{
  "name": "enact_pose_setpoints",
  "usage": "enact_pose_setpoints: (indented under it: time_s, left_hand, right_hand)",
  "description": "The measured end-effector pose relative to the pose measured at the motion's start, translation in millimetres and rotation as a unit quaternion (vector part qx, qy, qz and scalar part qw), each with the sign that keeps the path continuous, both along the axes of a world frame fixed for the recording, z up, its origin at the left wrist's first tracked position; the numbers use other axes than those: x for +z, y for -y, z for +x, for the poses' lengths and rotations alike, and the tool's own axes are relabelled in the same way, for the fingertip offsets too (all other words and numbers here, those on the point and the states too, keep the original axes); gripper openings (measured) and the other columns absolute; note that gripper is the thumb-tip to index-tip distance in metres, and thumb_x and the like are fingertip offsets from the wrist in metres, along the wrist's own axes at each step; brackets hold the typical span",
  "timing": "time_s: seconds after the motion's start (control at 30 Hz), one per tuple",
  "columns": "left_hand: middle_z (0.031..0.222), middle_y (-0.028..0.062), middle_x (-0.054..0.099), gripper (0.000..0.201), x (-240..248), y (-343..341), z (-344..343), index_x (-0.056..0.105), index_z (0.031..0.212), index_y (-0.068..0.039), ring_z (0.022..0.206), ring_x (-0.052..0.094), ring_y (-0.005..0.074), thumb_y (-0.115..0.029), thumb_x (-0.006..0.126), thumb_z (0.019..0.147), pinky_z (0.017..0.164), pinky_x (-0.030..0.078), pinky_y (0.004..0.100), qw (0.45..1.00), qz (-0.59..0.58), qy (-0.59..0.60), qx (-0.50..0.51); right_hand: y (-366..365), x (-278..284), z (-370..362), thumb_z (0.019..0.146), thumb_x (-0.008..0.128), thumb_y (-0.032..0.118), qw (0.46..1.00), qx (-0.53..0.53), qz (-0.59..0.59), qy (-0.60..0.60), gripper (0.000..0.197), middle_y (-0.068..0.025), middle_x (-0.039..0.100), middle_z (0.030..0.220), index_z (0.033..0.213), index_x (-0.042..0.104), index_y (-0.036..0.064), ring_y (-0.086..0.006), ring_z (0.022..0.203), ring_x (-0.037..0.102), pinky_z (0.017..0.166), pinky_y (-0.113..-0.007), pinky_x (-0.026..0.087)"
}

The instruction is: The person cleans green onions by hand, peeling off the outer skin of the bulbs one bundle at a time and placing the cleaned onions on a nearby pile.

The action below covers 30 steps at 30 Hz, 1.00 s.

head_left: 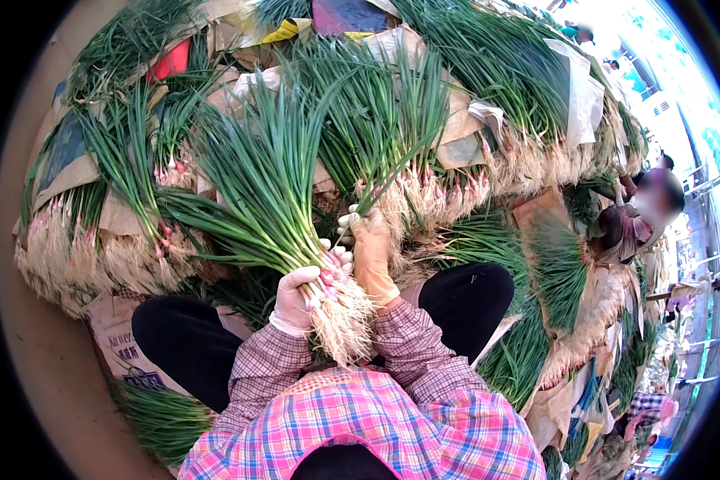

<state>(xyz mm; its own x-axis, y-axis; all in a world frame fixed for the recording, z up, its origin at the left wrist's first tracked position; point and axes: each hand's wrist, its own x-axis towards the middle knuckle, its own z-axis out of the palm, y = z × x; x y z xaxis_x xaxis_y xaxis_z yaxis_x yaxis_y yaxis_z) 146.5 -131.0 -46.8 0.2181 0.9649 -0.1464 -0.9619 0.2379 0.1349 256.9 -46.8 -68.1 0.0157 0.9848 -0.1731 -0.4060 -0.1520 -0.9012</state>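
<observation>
My left hand, in a white glove, is closed round the lower stems of a thick bunch of spring onions. Its long green leaves fan up and left, and the pinkish bulbs and pale stringy roots hang toward my lap. Right beside those bulbs is my right hand, in an orange-tan glove with whitish fingertips. Its fingers are bent together around a thin green stalk that slants up to the right. The lower end of this stalk is hidden by the hand.
A long heap of bunched spring onions lies ahead, roots facing me, with brown paper sheets between. Another row of bunches runs along my right. Loose greens lie at lower left. A person works at the right.
</observation>
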Motion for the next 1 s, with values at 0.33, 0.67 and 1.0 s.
enact_pose_setpoints:
  time_s: [0.33, 0.67, 1.0]
  left_hand:
    - [0.1, 0.0099, 0.052, 0.047, 1.7, 2.2, 1.0, 0.047, 0.109, -0.003, 0.098, 0.051, 0.0254, -0.005, 0.059, 0.064, 0.094, 0.04, 0.0401, 0.999, 0.032, -0.006, 0.001]
    - [0.1, 0.0104, 0.052, 0.045, 0.9, -3.9, 3.0, 0.048, 0.108, -0.003, 0.097, 0.053, 0.025, -0.004, 0.058, 0.065, 0.094, 0.041, 0.0389, 0.999, 0.02, -0.035, 0.004]
    - [0.102, 0.0109, 0.053, 0.044, -9.4, -0.7, 0.0, 0.048, 0.109, -0.003, 0.1, 0.052, 0.0262, -0.003, 0.059, 0.066, 0.097, 0.038, 0.0399, 0.999, -0.002, -0.032, 0.009]
  right_hand:
    - [-50.6, -2.8, 93.8, 0.083, 0.064, 0.024, 0.834, 0.097, 0.146, 0.523, 0.025, -0.0098, 0.065, 0.096, 0.099, 0.064, 0.0048, -0.0201, 0.086, 0.061, 0.076, -0.033, 0.05]
    - [-139.5, 7.7, 123.4, 0.083, 0.056, 0.018, 0.774, -0.167, 0.109, 0.601, 0.016, -0.011, 0.062, 0.089, 0.095, 0.061, 0.0077, -0.0246, 0.076, 0.061, 0.066, -0.037, 0.049]
    - [-100.0, 44.7, 101.9, 0.087, 0.054, 0.016, 0.911, -0.295, 0.096, 0.27, 0.019, -0.0047, 0.059, 0.084, 0.097, 0.057, 0.0003, -0.0126, 0.065, 0.053, 0.06, -0.023, 0.046]
